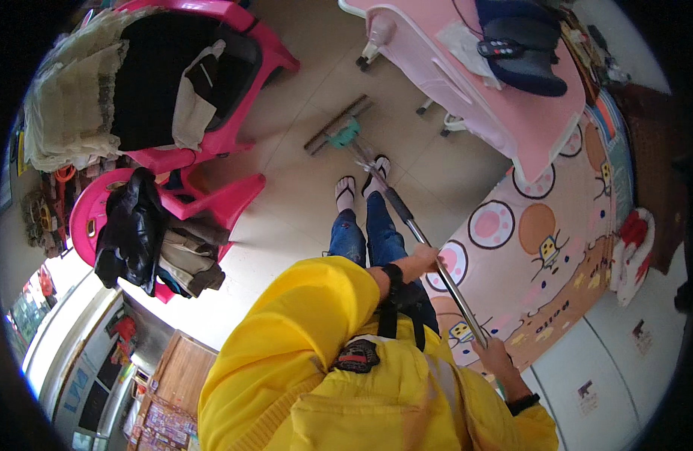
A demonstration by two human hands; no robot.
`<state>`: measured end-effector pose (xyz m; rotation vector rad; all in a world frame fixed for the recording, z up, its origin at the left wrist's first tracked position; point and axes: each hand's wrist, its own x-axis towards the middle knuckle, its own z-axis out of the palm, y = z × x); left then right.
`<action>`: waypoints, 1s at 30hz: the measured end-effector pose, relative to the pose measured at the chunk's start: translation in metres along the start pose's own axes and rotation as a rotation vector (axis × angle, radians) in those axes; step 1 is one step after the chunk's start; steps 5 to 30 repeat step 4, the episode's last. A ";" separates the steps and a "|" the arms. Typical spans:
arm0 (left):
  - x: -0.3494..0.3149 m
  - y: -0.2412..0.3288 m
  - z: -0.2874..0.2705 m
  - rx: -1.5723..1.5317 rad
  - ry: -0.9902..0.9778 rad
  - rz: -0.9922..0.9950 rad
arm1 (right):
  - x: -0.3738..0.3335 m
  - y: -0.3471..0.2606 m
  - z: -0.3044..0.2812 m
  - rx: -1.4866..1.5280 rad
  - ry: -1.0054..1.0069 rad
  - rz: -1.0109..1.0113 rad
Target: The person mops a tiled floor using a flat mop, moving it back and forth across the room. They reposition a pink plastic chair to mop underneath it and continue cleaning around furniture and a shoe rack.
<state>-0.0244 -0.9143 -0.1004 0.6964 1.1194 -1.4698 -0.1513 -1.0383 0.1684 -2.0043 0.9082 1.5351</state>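
Note:
A long mop with a silver pole [456, 295] slants across in front of me. Its grey foam sleeve lies partway down the pole, and its wide flat head with a teal joint [344, 134] rests on the tiled floor just beyond my feet. My left hand [422, 260], wearing a black watch, is wrapped round the middle of the pole. Higher up, near its top end, my right hand [495, 355] is closed on the same pole, by my right side. The pole's very end is partly hidden by my yellow jacket.
Pink chairs on the left hold draped black and cream cloth [155, 83] and a black jacket [132, 229]. A pink table [467, 98] with a dark blue cushion [523, 49] stands ahead right. Beside me is a cartoon-patterned bed cover [512, 248]. White cabinets [587, 368] lie behind right.

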 end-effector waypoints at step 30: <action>0.011 0.007 -0.045 0.005 0.104 0.222 | 0.035 -0.039 0.017 0.197 0.160 -0.219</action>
